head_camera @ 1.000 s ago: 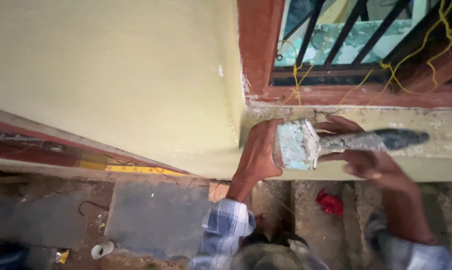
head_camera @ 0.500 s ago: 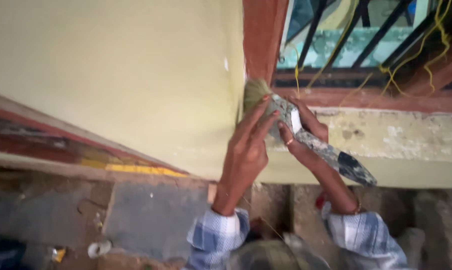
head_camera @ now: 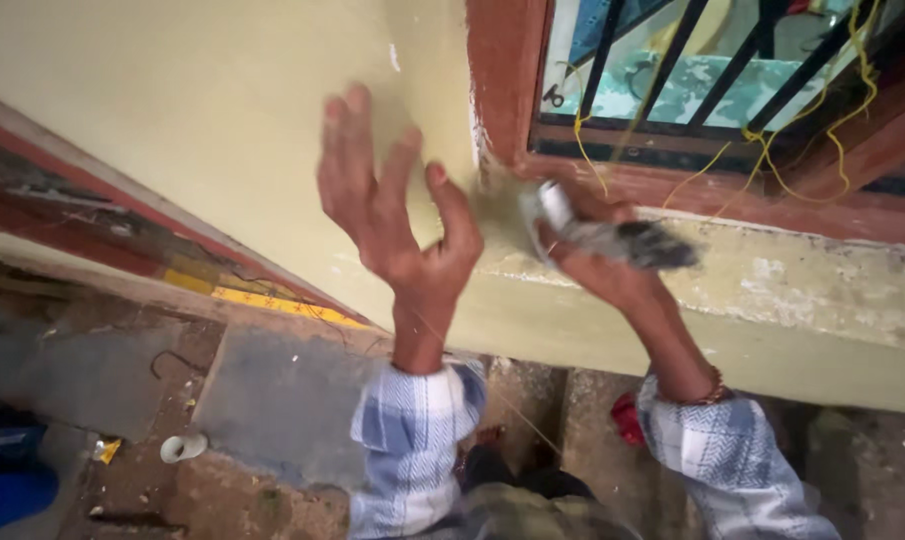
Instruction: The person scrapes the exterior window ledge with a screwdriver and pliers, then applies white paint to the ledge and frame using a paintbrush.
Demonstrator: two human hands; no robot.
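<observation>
Paintbrush [head_camera: 602, 235] first: we see it gripped in the right hand [head_camera: 597, 262], blurred, its pale ferrule and bristle end pointing left toward the corner where the cream wall [head_camera: 202, 110] meets the reddish-brown window frame [head_camera: 507, 80]. Its dark, paint-crusted handle sticks out to the right, over the window ledge [head_camera: 802, 290]. The bristles are smeared in the view, so we cannot tell whether they touch the wall. Our right hand is closed around the brush near the ferrule, fingers wrapped over the handle.

Our left hand [head_camera: 397, 225] is up just beside the brush, to its left, spread wide with fingers splayed and holding nothing; the back of the hand faces us, in front of the cream wall. Whether its palm touches the wall we cannot tell. Both wrists come out of blue-and-white checked sleeves [head_camera: 412, 440], and a bangle [head_camera: 707, 395] sits on the right wrist.

Behind the frame we see black window bars [head_camera: 692, 60] with yellow string [head_camera: 762, 135] looped over them. Below the wall runs a red and yellow band [head_camera: 262, 300], and farther down a grey slab [head_camera: 282, 400] on the ground, with a small white cup [head_camera: 182, 446] lying near it.
</observation>
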